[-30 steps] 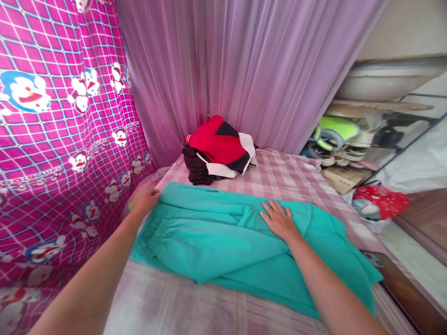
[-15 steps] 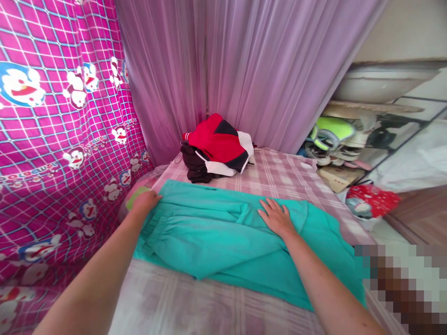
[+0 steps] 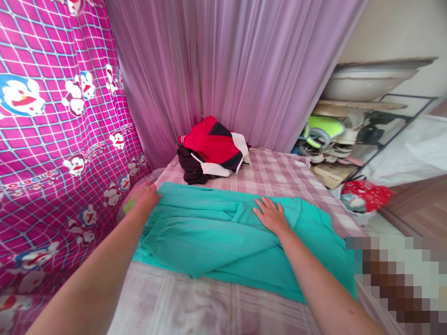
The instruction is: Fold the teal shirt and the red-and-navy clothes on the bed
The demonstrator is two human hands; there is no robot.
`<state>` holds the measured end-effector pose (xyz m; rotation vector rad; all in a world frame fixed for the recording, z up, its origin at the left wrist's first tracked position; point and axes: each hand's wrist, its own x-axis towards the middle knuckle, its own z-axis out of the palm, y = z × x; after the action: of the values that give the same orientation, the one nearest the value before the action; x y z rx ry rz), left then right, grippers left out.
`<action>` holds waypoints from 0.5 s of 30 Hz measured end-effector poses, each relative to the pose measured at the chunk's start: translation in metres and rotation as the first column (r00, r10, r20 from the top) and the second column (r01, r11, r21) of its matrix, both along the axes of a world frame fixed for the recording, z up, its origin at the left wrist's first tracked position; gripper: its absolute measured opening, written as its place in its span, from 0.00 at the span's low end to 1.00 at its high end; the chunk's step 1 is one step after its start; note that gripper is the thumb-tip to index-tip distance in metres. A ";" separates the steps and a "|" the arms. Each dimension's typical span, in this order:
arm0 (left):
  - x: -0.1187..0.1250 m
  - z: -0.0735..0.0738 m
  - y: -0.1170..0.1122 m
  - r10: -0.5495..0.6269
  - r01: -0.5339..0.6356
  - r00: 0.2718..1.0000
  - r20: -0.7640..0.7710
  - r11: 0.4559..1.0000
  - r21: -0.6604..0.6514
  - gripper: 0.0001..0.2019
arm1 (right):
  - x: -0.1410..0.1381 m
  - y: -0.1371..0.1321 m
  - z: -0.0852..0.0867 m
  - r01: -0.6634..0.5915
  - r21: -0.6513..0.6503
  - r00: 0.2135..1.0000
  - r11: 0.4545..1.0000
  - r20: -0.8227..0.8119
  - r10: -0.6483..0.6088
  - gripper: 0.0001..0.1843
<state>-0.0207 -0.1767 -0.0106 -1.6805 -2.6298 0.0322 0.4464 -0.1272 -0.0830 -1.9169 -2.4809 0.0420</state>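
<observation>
A teal garment point(image 3: 209, 237) lies spread lengthwise across the bed, with overlapping layers, soft folds and a gathered elastic edge at its left end. My left hand point(image 3: 148, 197) is closed on the garment's far left corner, fingertips curled at the cloth. Toward the garment's right half, my right hand point(image 3: 270, 215) rests flat on top, fingers spread. Part of the cloth on the right is hidden under my right forearm.
Behind the garment, a red, navy and white jacket point(image 3: 216, 144) lies heaped over dark clothing point(image 3: 192, 170) on the checked bedsheet point(image 3: 181, 302). Purple curtains point(image 3: 226, 60) hang behind, a pink patterned curtain point(image 3: 63, 186) at left. A shelf with shoes point(image 3: 337, 151) stands right.
The view has shifted slightly, so most things sit a little further left. My left hand stays at the garment's corner and my right hand stays flat on the cloth.
</observation>
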 end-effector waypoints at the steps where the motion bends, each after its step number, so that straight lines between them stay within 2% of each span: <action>1: 0.011 0.000 0.006 -0.038 0.038 0.999 -0.008 0.999 0.011 0.27 | 0.000 0.000 0.000 -0.002 0.004 1.000 1.000 -0.002 0.002 0.32; 5: 0.057 -0.016 0.028 -0.206 0.206 0.978 0.007 0.978 0.024 0.27 | 0.001 0.000 0.000 -0.004 0.001 1.000 1.000 -0.009 0.004 0.32; 7: 0.071 -0.030 0.034 -0.212 0.212 0.977 0.033 0.977 0.017 0.30 | 0.001 0.000 0.001 0.001 -0.010 1.000 1.000 -0.015 -0.001 0.32; 11: 0.073 -0.052 0.033 -0.117 0.118 0.990 0.081 0.993 -0.006 0.37 | -0.001 -0.001 0.003 0.008 -0.029 1.000 1.000 -0.029 -0.009 0.32; 15: 0.067 -0.057 0.031 -0.109 0.110 0.989 0.096 0.994 -0.010 0.38 | -0.002 -0.001 0.006 0.002 -0.056 1.000 0.998 -0.025 -0.004 0.33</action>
<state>0.0468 -0.1458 -0.0674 -1.8742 -2.6047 -0.0306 0.4444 -0.1279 -0.0766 -1.9285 -2.4873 0.1361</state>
